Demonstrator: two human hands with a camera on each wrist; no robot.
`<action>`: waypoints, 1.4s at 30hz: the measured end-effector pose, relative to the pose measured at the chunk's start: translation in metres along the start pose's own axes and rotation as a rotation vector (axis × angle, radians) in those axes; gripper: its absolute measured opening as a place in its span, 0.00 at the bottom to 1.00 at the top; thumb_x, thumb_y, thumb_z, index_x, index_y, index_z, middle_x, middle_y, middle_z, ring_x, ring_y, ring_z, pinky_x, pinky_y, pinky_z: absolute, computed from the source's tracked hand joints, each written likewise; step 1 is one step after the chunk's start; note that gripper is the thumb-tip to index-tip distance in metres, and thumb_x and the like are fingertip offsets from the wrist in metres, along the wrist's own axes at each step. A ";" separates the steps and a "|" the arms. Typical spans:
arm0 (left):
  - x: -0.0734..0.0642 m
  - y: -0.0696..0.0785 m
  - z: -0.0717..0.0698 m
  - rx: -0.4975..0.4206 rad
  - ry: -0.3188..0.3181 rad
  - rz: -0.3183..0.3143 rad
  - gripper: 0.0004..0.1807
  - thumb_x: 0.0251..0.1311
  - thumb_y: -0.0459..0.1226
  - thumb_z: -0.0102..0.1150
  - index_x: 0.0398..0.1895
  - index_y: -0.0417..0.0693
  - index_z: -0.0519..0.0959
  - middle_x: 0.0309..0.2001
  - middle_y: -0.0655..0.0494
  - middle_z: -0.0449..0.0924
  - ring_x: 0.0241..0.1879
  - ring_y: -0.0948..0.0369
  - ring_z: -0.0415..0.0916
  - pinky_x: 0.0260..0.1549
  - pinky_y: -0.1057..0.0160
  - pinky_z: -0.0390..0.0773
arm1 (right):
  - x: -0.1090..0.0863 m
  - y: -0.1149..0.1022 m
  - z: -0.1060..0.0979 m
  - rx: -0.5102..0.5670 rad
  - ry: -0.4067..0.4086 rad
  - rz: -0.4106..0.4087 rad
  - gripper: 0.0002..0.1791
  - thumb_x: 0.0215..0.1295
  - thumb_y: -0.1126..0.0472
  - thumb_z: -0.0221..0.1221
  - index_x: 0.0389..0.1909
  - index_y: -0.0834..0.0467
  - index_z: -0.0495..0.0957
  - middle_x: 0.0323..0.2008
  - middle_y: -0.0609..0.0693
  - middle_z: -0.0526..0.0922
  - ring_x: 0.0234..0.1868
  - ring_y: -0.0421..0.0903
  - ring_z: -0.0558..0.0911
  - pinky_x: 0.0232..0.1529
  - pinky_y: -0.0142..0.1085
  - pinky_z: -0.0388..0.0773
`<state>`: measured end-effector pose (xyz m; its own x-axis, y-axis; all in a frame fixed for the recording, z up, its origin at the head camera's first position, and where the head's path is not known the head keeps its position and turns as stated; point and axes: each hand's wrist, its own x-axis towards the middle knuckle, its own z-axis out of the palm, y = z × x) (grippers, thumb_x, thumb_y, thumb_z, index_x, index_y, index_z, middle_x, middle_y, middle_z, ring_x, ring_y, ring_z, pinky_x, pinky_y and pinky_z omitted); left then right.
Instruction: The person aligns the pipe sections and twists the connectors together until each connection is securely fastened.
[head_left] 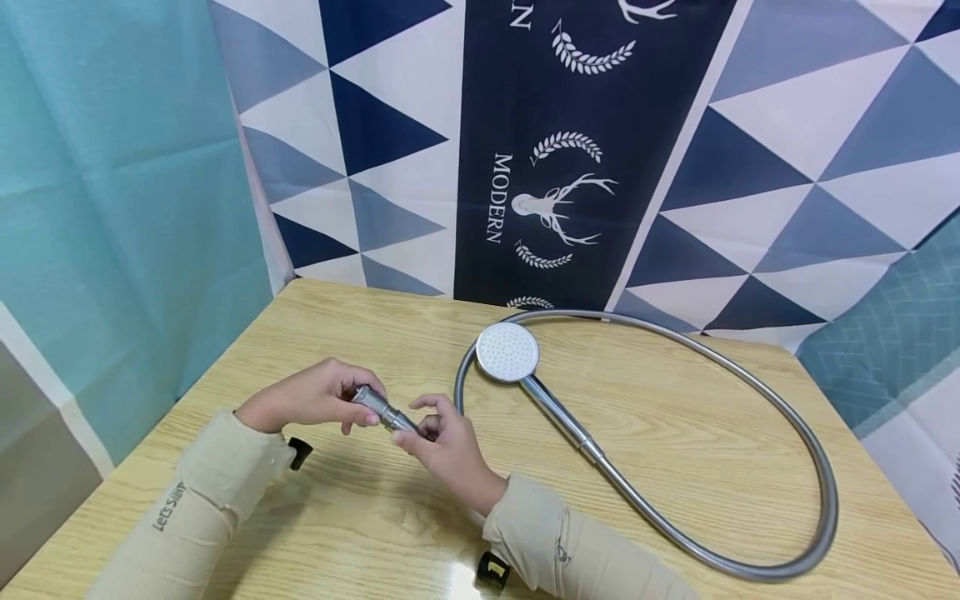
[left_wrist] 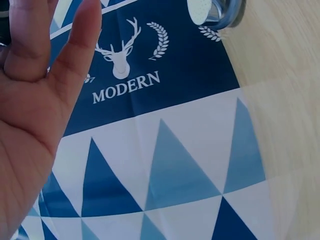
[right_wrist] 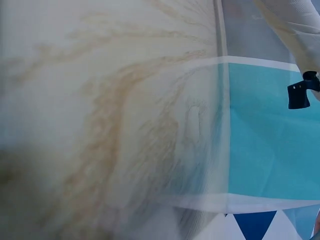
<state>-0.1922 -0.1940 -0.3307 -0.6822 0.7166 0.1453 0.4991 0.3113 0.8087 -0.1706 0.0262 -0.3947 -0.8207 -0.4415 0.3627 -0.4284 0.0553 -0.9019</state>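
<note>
Between the two hands, in the head view, is a short silver metal cylindrical fitting (head_left: 382,408), wider at its upper left end and held at a slant above the table. My left hand (head_left: 318,396) grips the wide end between thumb and fingers. The thumb and fingers of my right hand (head_left: 450,450) pinch its narrower lower end. A shower head (head_left: 507,352) with a white round face lies to the right, its silver handle joined to a grey hose (head_left: 813,467). That hose loops round and passes behind my right hand; whether it meets the fitting is hidden.
The wooden table (head_left: 337,533) ends against a patterned cloth (head_left: 397,142) at the back, with a teal cloth (head_left: 127,208) on the left. Black wrist mounts (head_left: 492,570) sit at the sleeves. Blurred pale material fills much of the right wrist view.
</note>
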 end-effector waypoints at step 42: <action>0.005 0.017 0.004 0.068 -0.001 -0.032 0.05 0.61 0.30 0.60 0.36 0.33 0.79 0.22 0.61 0.73 0.14 0.60 0.69 0.15 0.65 0.74 | -0.008 0.002 0.010 -0.119 0.276 -0.428 0.13 0.44 0.78 0.70 0.33 0.71 0.82 0.29 0.59 0.80 0.26 0.48 0.81 0.27 0.31 0.80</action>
<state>-0.1847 -0.1826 -0.3182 -0.6977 0.7064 0.1191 0.5121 0.3756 0.7725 -0.1612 0.0205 -0.4019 -0.6251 -0.1955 0.7556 -0.7740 0.0305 -0.6324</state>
